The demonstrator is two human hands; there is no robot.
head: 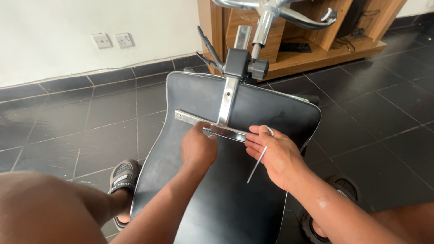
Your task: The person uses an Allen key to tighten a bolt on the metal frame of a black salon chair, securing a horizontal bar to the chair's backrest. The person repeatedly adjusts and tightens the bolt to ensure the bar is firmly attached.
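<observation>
An upturned black office chair seat (199, 99) lies in front of me, its underside facing up. A chrome T-shaped bracket (190, 118) is fixed across it and runs up to a black mechanism (242, 63) with a knob. My left hand (198, 147) rests on the seat with its fingertips pressed against the bracket's cross bar. My right hand (273, 156) grips a thin metal hex key (257, 163), its short end at the bracket's right part, its long end pointing down towards me.
The chrome chair base (289, 13) and gas column stick up behind the seat. A wooden shelf unit (312, 49) stands at the back. Dark floor tiles (81, 122) surround the seat. My sandalled feet (123, 177) flank it. Two wall sockets (113, 40) sit at left.
</observation>
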